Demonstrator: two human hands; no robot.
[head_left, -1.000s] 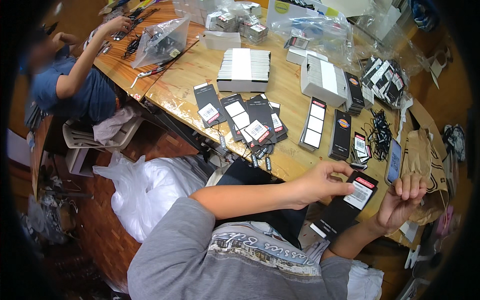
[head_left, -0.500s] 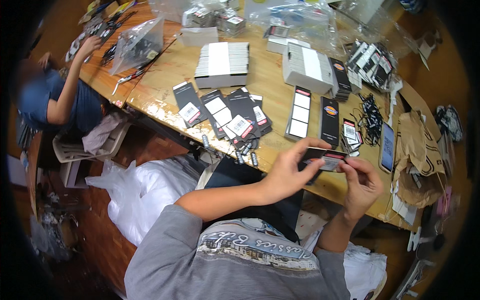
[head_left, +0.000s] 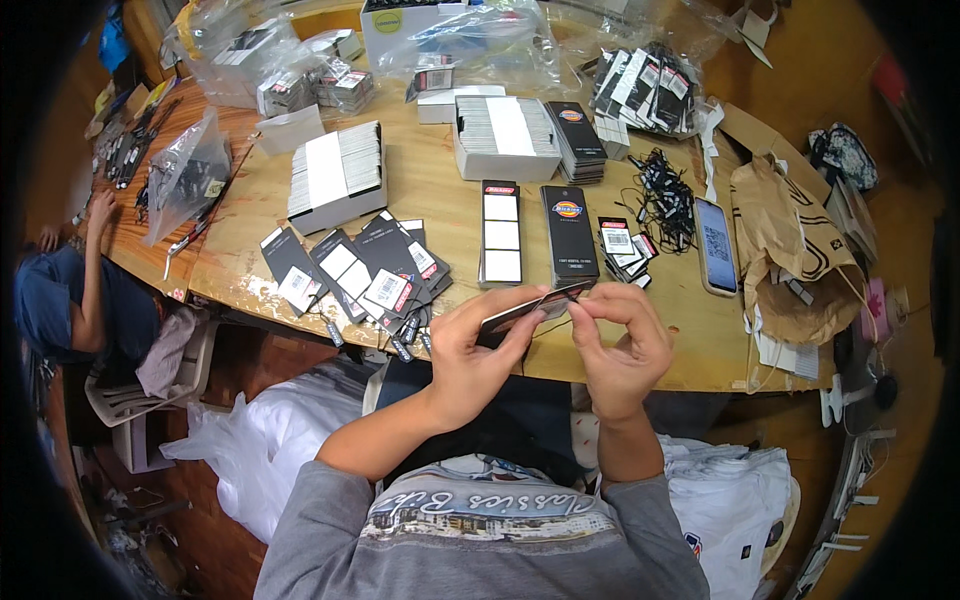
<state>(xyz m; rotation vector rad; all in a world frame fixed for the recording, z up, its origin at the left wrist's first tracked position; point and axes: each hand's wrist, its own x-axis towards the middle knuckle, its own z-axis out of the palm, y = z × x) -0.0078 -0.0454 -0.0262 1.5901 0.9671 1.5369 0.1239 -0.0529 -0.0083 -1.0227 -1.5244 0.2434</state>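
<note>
My left hand (head_left: 478,345) is closed around a black hang tag (head_left: 503,322), which tilts edge-up above the table's near edge. A smaller tag (head_left: 558,301) with a dark printed strip lies against its right end. There my right hand (head_left: 628,342) pinches a thin black string; my fingertips partly hide it. Just beyond my hands are a stack of black tags (head_left: 572,235) with a round emblem and a stack of white-panelled tags (head_left: 500,232). Small barcode tags (head_left: 624,244) and a tangle of black strings (head_left: 662,200) sit to their right.
Finished-looking black tags (head_left: 350,268) with strings fan out at the left. Behind stand two boxes of packed cards (head_left: 340,205), (head_left: 507,165). A phone (head_left: 715,247) and a brown paper bag (head_left: 795,230) are at right. Another person (head_left: 85,290) sits far left.
The whole view has swung right, so the table items appear further left. My hands still hold the tag, now tilted more edge-on, with my right fingers pinching at its right end.
</note>
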